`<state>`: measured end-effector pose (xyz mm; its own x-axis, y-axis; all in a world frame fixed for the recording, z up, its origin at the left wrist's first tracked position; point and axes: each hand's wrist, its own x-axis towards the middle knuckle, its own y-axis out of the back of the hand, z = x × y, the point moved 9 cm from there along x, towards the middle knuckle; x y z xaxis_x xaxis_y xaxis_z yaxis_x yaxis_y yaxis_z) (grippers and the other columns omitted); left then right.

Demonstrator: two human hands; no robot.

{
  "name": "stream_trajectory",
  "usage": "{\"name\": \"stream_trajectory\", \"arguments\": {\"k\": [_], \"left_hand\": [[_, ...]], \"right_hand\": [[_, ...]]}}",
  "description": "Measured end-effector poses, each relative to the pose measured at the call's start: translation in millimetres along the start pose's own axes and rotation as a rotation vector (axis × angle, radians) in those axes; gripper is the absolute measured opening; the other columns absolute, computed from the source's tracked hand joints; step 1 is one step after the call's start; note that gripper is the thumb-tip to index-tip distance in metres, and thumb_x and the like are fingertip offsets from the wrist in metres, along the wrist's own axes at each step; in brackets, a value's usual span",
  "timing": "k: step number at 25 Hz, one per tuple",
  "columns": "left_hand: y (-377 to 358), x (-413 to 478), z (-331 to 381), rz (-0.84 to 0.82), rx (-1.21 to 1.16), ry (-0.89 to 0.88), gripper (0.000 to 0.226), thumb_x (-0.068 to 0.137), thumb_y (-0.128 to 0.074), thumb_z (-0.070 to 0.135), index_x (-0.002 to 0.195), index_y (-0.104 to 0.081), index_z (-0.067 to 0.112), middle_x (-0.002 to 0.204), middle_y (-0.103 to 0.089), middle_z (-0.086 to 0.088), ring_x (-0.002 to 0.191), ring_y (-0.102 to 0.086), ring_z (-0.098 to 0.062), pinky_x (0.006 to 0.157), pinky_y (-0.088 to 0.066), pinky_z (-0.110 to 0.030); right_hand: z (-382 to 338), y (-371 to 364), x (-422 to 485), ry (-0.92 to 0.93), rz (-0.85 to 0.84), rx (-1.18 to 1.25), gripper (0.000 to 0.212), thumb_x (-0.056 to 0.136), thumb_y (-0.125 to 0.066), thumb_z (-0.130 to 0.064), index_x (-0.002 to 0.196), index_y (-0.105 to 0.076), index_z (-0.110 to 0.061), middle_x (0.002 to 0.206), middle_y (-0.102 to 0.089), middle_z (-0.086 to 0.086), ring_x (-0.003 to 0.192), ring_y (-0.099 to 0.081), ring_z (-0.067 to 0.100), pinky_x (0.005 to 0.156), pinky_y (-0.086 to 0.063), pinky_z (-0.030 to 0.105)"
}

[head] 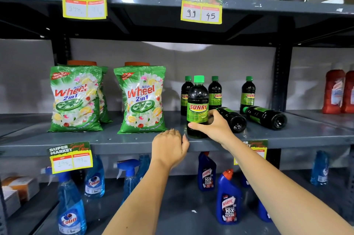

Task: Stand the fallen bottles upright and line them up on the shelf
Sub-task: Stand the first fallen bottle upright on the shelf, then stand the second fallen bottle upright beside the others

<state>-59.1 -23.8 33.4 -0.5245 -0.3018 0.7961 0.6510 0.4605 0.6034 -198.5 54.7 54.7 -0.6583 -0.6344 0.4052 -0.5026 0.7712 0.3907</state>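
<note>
Right hand point(212, 123) is wrapped around the lower half of an upright Sunny bottle point(197, 106), dark liquid with a green cap, standing at the front edge of the grey middle shelf point(115, 139) just right of centre frame. Thumb on the left side of the label, fingers round the right.

Left hand point(169, 147) is holding nothing, fingers curled loosely over the shelf lip just left of that bottle.

Behind it three more Sunny bottles point(215, 92) stand upright toward the back. Two fallen bottles lie on their sides to the right, bases toward the camera: one point(232, 119) right behind the right hand, the other point(266, 117) further right.

Two green Wheel detergent bags point(140, 99) sit on the left of the same shelf.
</note>
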Motion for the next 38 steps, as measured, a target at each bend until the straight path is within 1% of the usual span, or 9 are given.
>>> {"name": "stream_trajectory", "arguments": {"k": [5, 8, 11, 14, 19, 22, 25, 32, 38], "left_hand": [[-0.8, -1.7, 1.7, -0.048, 0.017, 0.000, 0.050, 0.089, -0.024, 0.038, 0.069, -0.062, 0.012, 0.069, -0.067, -0.006, 0.062, -0.063, -0.025, 0.051, -0.037, -0.030], [2.1, -1.0, 1.5, -0.020, 0.045, -0.007, 0.053, 0.092, -0.025, 0.040, 0.098, -0.067, 0.008, 0.100, -0.071, -0.010, 0.090, -0.066, -0.028, 0.068, -0.047, -0.033], [34.0, -5.7, 7.6, 0.157, -0.006, -0.006, 0.048, 0.093, -0.039, 0.036, 0.126, -0.055, 0.005, 0.127, -0.058, -0.014, 0.116, -0.052, -0.032, 0.089, -0.044, -0.043], [56.3, -3.7, 73.4, 0.211, -0.191, -0.248, 0.031, 0.090, -0.046, 0.027, 0.108, -0.060, 0.007, 0.105, -0.063, -0.011, 0.094, -0.056, -0.031, 0.076, -0.044, -0.045], [-8.7, 12.8, 144.3, -0.058, -0.188, -0.324, 0.050, 0.096, -0.034, 0.038, 0.121, -0.058, 0.002, 0.116, -0.066, -0.015, 0.106, -0.059, -0.029, 0.092, -0.046, -0.036], [-30.0, 14.3, 147.1, -0.096, -0.058, -0.239, 0.048, 0.096, -0.029, 0.036, 0.107, -0.066, 0.008, 0.104, -0.072, -0.009, 0.095, -0.065, -0.024, 0.079, -0.053, -0.032], [-33.5, 14.7, 146.3, -0.091, -0.057, -0.200, 0.044, 0.095, -0.032, 0.034, 0.105, -0.068, 0.011, 0.103, -0.073, -0.005, 0.094, -0.067, -0.020, 0.079, -0.052, -0.029], [-36.5, 12.3, 142.8, -0.034, -0.097, -0.182, 0.050, 0.101, -0.024, 0.034, 0.112, -0.067, 0.011, 0.110, -0.071, -0.006, 0.101, -0.065, -0.021, 0.088, -0.051, -0.031], [-37.5, 12.3, 142.9, -0.004, -0.100, -0.182, 0.051, 0.102, -0.022, 0.033, 0.113, -0.066, 0.010, 0.112, -0.071, -0.007, 0.102, -0.065, -0.021, 0.088, -0.050, -0.033]], "right_hand": [[-0.1, -0.3, -4.8, -0.008, -0.024, 0.000, 0.077, 0.059, -0.086, -0.049, 0.118, -0.046, -0.019, 0.116, -0.061, -0.003, 0.099, -0.057, 0.011, 0.076, -0.043, 0.025], [-10.5, 10.0, -9.4, 0.079, 0.032, 0.048, 0.098, 0.061, -0.080, -0.059, 0.138, -0.033, -0.021, 0.123, -0.055, -0.004, 0.108, -0.054, 0.013, 0.088, -0.047, 0.028], [-34.1, 71.3, -16.0, 0.270, 0.378, 0.246, 0.054, 0.084, -0.066, -0.042, 0.128, -0.045, -0.018, 0.092, -0.061, -0.004, 0.081, -0.058, -0.003, 0.068, -0.043, 0.007], [-46.4, 125.9, -2.4, 0.346, 0.545, 0.190, 0.015, 0.092, -0.056, -0.027, 0.102, -0.056, -0.016, 0.074, -0.055, -0.009, 0.061, -0.053, -0.004, 0.058, -0.039, 0.010], [-0.5, 129.3, 65.1, 0.029, 0.294, -0.289, 0.033, 0.092, -0.047, -0.043, 0.092, -0.061, -0.013, 0.087, -0.062, 0.006, 0.089, -0.060, 0.028, 0.068, -0.041, 0.033], [39.6, 106.1, 77.0, -0.287, -0.044, -0.415, 0.076, 0.084, -0.041, -0.070, 0.128, -0.055, -0.010, 0.134, -0.054, 0.018, 0.121, -0.051, 0.036, 0.093, -0.044, 0.040], [62.3, 83.1, 65.5, -0.477, -0.272, -0.306, 0.068, 0.078, -0.061, -0.061, 0.119, -0.050, -0.009, 0.126, -0.051, 0.012, 0.107, -0.051, 0.030, 0.080, -0.045, 0.033], [72.1, 100.0, 94.3, -0.188, 0.174, -0.130, 0.055, 0.066, -0.072, -0.059, 0.094, -0.070, -0.012, 0.096, -0.071, 0.010, 0.083, -0.064, 0.027, 0.065, -0.048, 0.031], [72.1, 95.0, 100.5, 0.005, 0.107, -0.070, 0.068, 0.061, -0.084, -0.049, 0.117, -0.061, -0.020, 0.108, -0.070, 0.002, 0.100, -0.064, 0.021, 0.084, -0.051, 0.033]]}}
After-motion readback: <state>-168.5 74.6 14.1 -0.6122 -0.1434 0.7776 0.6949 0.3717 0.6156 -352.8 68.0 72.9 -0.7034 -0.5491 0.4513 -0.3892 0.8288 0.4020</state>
